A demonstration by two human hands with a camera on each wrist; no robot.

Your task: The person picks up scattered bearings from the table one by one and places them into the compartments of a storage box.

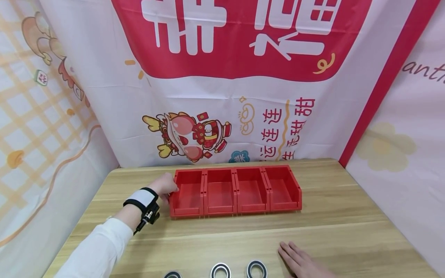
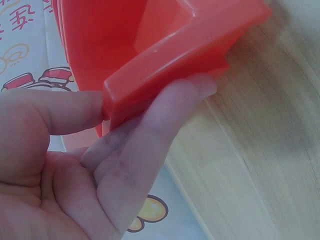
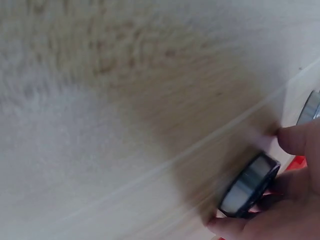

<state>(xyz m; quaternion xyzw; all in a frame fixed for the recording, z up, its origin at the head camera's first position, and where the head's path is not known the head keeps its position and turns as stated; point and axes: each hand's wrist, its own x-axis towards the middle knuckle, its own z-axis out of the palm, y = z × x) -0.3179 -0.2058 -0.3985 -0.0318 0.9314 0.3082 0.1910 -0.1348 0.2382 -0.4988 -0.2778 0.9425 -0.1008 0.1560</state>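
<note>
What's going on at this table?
A person's left hand grips the leftmost of four red bins standing side by side on the table. The right hand rests lower right, its fingers around a bearing; whether it grips it isn't clear. Three more bearings show at the bottom of the head view, outside the bins.

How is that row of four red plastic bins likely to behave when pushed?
The row of bins is probably light for its size: thin-walled and empty. It seems stiff, with no bend showing where the left hand grips it. Low and broad on the light wood-grain table, it should slide rather than tip, though bins might separate where they meet.
</note>
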